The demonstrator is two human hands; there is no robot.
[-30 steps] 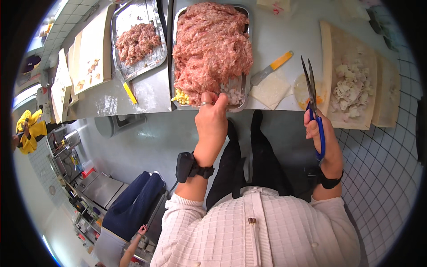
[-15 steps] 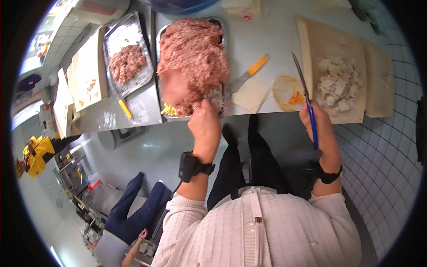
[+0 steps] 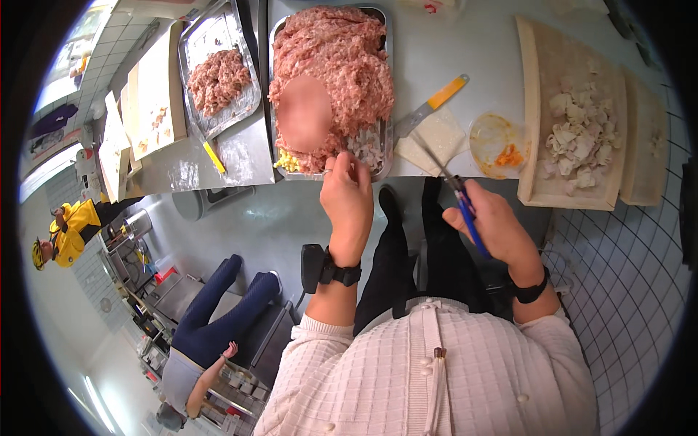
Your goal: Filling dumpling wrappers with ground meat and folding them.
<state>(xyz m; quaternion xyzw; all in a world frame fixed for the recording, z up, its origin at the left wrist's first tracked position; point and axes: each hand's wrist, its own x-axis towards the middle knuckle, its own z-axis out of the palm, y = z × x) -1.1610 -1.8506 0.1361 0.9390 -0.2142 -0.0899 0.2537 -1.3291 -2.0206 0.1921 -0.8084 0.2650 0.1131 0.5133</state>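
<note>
Minced meat [image 3: 331, 62] fills a metal tray [image 3: 388, 87]; yellow corn-like bits [image 3: 289, 161] lie at its near left corner. A blurred round patch covers part of the meat. My left hand [image 3: 347, 200] is closed at the tray's near edge, fingertips pinched; whatever they hold is hidden. My right hand [image 3: 502, 221] grips a blue-handled tool [image 3: 472, 227] with a long pointed metal blade. Its tip slants over pale square wrappers [image 3: 440, 134]. Beside these lie a yellow-handled spatula [image 3: 440, 98] and a clear round dish [image 3: 480, 149] with orange bits [image 3: 510, 155].
At right, a wooden tray [image 3: 533, 87] holds many folded pale dumplings [image 3: 582, 138], with another wooden tray [image 3: 643, 174] beyond. A second metal tray [image 3: 246, 109] with less mince, a yellow handle [image 3: 214, 156] and wooden boards [image 3: 156, 94] are at left. Other people [image 3: 211, 320] are behind, lower left.
My right hand has moved left, and the tool has swung from upright beside the wooden tray to a slant over the wrappers. My left hand stays pinched at the tray's edge. The view has shifted.
</note>
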